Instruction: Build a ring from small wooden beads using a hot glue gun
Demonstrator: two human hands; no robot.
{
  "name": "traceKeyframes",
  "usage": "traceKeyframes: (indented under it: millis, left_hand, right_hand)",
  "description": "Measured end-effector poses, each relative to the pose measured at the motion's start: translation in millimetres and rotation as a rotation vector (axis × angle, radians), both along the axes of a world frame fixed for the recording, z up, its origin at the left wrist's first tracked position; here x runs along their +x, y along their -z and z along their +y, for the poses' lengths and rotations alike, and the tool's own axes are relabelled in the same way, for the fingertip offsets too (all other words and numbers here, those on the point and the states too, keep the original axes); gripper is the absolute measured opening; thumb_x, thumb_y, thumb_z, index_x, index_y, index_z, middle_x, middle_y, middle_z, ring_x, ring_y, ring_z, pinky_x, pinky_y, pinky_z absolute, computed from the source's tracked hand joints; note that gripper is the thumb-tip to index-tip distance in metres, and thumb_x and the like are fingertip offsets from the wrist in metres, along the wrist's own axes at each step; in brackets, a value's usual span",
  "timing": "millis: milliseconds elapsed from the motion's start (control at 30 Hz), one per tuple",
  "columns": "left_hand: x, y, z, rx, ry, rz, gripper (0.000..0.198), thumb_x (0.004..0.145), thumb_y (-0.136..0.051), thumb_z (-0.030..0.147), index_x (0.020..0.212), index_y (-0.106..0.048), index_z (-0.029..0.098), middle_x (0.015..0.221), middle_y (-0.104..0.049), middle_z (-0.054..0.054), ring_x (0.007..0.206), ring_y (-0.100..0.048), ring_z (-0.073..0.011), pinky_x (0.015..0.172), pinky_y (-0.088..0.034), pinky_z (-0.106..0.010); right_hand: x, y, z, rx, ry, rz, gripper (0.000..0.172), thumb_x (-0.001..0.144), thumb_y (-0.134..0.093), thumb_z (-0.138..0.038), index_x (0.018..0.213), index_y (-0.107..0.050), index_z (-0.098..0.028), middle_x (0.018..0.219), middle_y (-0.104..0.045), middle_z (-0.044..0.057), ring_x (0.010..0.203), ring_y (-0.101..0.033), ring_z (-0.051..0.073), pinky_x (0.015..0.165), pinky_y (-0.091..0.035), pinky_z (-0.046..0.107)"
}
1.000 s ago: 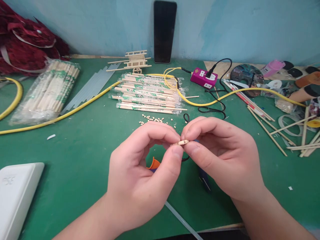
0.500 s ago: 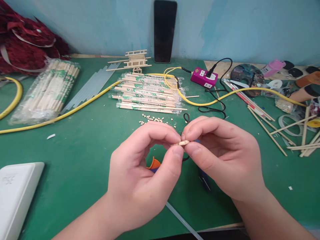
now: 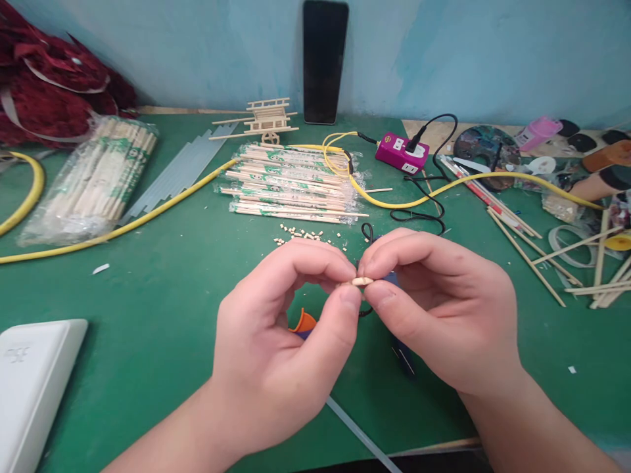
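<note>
Head view: a short wooden piece [image 3: 362,281] pinched between left hand [image 3: 279,348] and right hand [image 3: 441,315].

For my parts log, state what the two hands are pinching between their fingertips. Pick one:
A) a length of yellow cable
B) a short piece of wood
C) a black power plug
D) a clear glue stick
B. The short piece of wood sits pinched between the fingertips of the left hand and the right hand.
</note>
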State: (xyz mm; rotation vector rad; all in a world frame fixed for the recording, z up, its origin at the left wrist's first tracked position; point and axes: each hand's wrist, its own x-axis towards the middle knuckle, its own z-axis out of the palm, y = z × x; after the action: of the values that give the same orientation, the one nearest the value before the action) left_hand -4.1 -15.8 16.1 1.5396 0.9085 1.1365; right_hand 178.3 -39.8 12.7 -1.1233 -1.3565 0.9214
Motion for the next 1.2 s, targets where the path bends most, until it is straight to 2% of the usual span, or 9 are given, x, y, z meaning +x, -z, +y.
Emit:
traceKeyframes:
  millis: [633, 867, 1200]
  left_hand:
    - [0.3, -1.1, -1.3, -0.032, -0.002, -0.019, 0.018, 0.1, -0.072, 0.007, 0.103, -0.073, 0.025, 0.101, -0.075, -0.001, 0.096, -0.074, -0.0173, 0.081, -0.064, -0.03]
    - [0.2, -2.5, -1.0, -0.034, 0.004, -0.02, 0.019, 0.102, -0.068, 0.006, 0.103, -0.072, 0.025, 0.1, -0.075, -0.001, 0.096, -0.073, -0.0165, 0.081, -0.064, -0.029]
    - [0.2, 1.3, -3.2, -0.06, 0.012, -0.056, 0.012, 0.105, -0.073, 0.014, 0.105, -0.072, 0.026, 0.104, -0.074, 0.0, 0.101, -0.072, -0.0162, 0.086, -0.061, -0.029]
  right_hand:
    - [0.2, 0.3, -1.2, 0.012, -0.001, 0.014, 0.017, 0.098, -0.077, -0.01, 0.101, -0.079, -0.027, 0.093, -0.076, 0.002, 0.088, -0.073, 0.019, 0.075, -0.065, 0.034]
    - [-1.2, -0.6, 0.6, 0.02, -0.013, 0.026, 0.022, 0.097, -0.076, -0.005, 0.101, -0.078, -0.026, 0.093, -0.077, 0.0, 0.087, -0.072, 0.017, 0.077, -0.063, 0.031]
    - [-0.1, -1.6, 2.1, 0.048, -0.013, 0.02, 0.025, 0.091, -0.077, -0.003, 0.102, -0.079, -0.025, 0.092, -0.078, -0.001, 0.085, -0.074, 0.016, 0.074, -0.064, 0.028]
